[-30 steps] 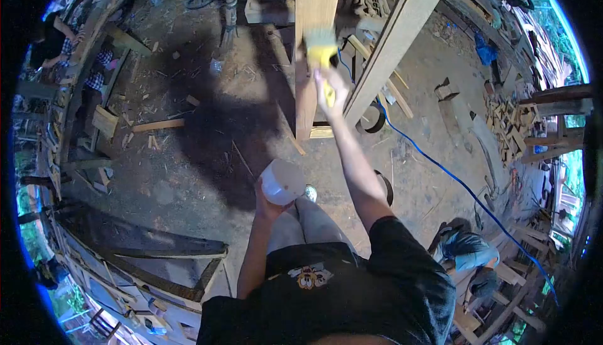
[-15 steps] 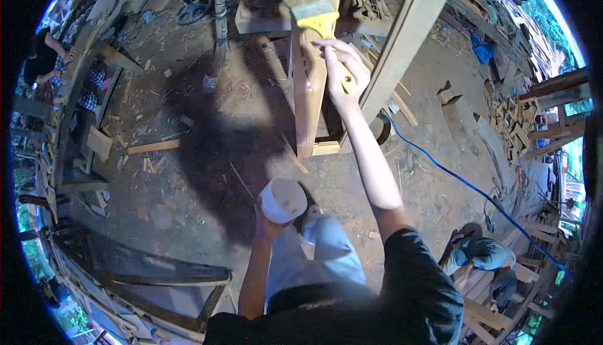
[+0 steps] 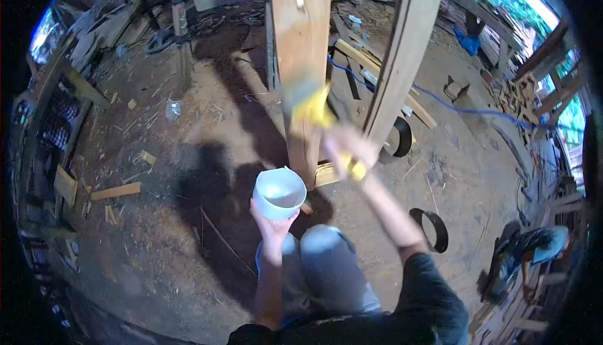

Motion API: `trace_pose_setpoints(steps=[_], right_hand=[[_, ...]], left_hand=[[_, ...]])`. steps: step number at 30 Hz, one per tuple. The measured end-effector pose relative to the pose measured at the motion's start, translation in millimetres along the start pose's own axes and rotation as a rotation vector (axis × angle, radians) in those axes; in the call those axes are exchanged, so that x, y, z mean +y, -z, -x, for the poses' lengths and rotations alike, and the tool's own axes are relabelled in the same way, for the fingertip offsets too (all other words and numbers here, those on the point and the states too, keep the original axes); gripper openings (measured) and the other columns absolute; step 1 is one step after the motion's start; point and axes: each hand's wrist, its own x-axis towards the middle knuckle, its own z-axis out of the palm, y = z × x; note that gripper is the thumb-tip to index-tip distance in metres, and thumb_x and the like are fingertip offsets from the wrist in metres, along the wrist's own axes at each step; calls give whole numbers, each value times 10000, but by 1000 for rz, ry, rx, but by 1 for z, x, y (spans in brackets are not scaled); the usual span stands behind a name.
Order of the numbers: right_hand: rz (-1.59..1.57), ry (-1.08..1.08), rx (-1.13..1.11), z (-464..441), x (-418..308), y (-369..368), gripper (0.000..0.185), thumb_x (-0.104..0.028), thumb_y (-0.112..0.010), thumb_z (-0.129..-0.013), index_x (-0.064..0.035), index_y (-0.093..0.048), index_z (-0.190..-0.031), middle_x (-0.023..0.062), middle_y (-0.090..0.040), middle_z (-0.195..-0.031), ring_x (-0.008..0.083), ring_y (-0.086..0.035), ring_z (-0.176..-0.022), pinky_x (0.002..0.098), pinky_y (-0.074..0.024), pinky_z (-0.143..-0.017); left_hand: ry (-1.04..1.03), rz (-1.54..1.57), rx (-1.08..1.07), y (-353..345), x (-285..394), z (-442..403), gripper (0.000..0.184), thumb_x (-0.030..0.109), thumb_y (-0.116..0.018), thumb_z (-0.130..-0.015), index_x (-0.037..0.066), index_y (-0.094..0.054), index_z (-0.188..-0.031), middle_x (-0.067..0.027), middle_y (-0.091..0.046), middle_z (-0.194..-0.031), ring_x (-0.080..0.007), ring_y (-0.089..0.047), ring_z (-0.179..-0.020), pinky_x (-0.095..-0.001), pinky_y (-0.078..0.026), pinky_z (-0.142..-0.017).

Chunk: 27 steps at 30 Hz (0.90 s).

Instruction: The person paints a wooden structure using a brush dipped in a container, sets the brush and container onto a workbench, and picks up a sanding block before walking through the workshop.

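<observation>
My right hand [image 3: 348, 149] is closed round the yellow handle of a wide paintbrush [image 3: 313, 107], blurred by motion. The brush's bristle end lies against or just in front of an upright wooden post [image 3: 301, 37]; whether it touches I cannot tell. Part of the post's face looks darker and wet near the brush. Below and to the left, my left hand [image 3: 274, 229] grips a white plastic tub [image 3: 279, 195] from underneath, its open top tilted up toward me. What liquid is inside does not show clearly.
A second upright [image 3: 405, 49] stands right of the post. Black rings [image 3: 432, 230] lie on the floor at right, and a blue cable [image 3: 465, 107] runs behind. Wood scraps [image 3: 116, 190] litter the left. Another person [image 3: 543, 247] crouches at lower right.
The brush in my right hand has gone from high on the post to lower down. My view has shifted, and the tub is now held more upright and closer to the post.
</observation>
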Motion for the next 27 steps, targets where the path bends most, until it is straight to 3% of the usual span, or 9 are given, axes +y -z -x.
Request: trace_pose_setpoints(steps=[1,2,4,5,9,14,18,24,27], right_hand=[[272,-6,46,-46,-14,15,92,-28,-559,-760,0,-635,-803,97,-633,-727,201,-611,-657,302,-496,-604],[433,94,174,-83,-21,20,138,-57,-577,-776,-26,-613,-905,103,-637,-815,176,-620,-696,269,-492,-595],[101,130,260,-134,30,34,115,-110,-578,-800,-14,-622,-847,51,-631,-728,71,-570,-600,198,-428,-492],[-39,49,277,-159,10,37,153,-144,-547,-835,-21,-637,-845,32,-625,-753,79,-561,-677,186,-424,-623],[154,12,338,-146,15,5,165,-143,-545,-836,-6,-635,-827,51,-627,-753,98,-569,-682,209,-438,-622],[151,-477,70,44,-25,-3,81,-32,-565,-787,11,-629,-761,83,-616,-679,113,-586,-633,237,-454,-577],[145,-902,-112,40,-34,3,160,-83,-540,-807,3,-633,-709,74,-608,-629,121,-579,-587,245,-442,-533],[170,-196,205,-150,-12,18,185,-210,-607,-788,-32,-646,-760,2,-585,-623,39,-487,-544,184,-363,-496],[91,-216,298,-173,-26,7,183,-141,-516,-854,3,-605,-783,27,-599,-728,60,-532,-643,181,-405,-550]], left_hand=[[528,821,-84,-1,-6,-1,687,558,-571,-683,169,-368,-1213,-86,-426,-1200,-293,-465,-1035,-451,-432,-769],[546,777,-72,2,-28,-4,694,688,-397,-701,215,-390,-1208,-63,-432,-1207,-297,-469,-1032,-458,-435,-740],[583,846,-100,10,-56,0,689,676,-417,-700,213,-387,-1209,-67,-430,-1209,-297,-464,-1040,-459,-434,-734],[607,928,-119,12,-62,2,686,664,-437,-699,211,-385,-1210,-71,-428,-1211,-297,-459,-1047,-461,-434,-728],[613,906,-86,5,-60,8,737,655,-471,-682,177,-368,-1234,-116,-434,-1210,-342,-463,-1036,-417,-452,-720],[697,921,-212,13,-66,8,688,686,-391,-701,229,-374,-1216,-54,-429,-1219,-272,-452,-1063,-455,-427,-739],[748,904,-208,14,-63,11,695,687,-385,-705,220,-370,-1219,-65,-433,-1218,-275,-461,-1055,-456,-432,-735],[644,763,-211,13,-47,16,710,675,-413,-702,198,-369,-1225,-96,-441,-1207,-306,-485,-1011,-457,-448,-689],[636,815,-149,18,-45,11,729,676,-437,-686,196,-368,-1230,-101,-437,-1210,-311,-478,-1023,-448,-445,-700]])
